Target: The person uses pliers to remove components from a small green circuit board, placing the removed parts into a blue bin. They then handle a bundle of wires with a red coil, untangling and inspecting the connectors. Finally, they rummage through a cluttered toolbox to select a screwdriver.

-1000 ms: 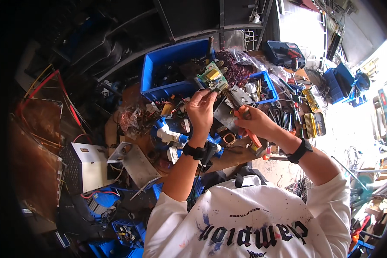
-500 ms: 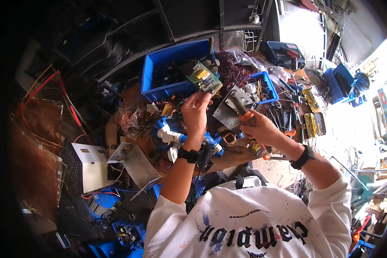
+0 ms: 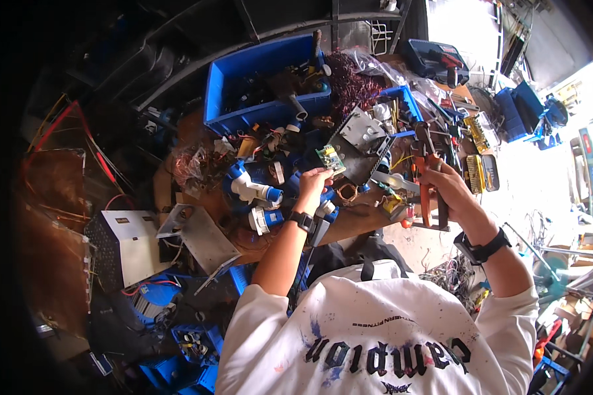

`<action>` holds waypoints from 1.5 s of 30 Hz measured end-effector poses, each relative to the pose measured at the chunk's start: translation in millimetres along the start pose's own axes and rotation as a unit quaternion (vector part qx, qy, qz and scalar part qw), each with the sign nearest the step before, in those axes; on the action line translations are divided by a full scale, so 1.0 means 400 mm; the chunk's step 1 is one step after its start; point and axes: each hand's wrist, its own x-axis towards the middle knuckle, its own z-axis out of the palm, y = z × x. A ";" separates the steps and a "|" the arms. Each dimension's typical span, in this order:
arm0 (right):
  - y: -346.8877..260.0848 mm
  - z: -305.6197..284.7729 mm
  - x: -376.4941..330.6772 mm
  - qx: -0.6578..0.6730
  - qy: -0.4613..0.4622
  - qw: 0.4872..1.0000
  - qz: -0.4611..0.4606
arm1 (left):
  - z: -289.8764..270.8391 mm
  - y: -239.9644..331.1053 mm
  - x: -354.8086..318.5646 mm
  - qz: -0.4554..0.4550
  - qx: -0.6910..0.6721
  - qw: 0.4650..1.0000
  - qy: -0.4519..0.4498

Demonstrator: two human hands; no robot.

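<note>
My left hand is closed on the edge of a small green circuit board with a yellow component on it, held over the middle of the cluttered bench. Further right, my right hand grips large pliers with orange handles. Their metal head points away from me, and the handles stand apart. Between the hands lies a grey metal housing. Blue and white industrial plugs rest just left of my left hand, and a copper-coloured coil sits beside it.
A large blue bin of parts stands at the back, next to a heap of dark red wire. A smaller blue tray, an open drill case and a bit set lie to the right. Metal casings stand at the left.
My left hand has brought the circuit board lower and nearer to me, away from the blue bin. My right hand has moved right with the pliers, which now point away, handles spread.
</note>
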 end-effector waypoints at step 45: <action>-0.056 -0.043 -0.097 0.153 -0.179 0.964 -0.123 | 0.223 0.257 -0.508 0.227 -0.099 0.959 -0.136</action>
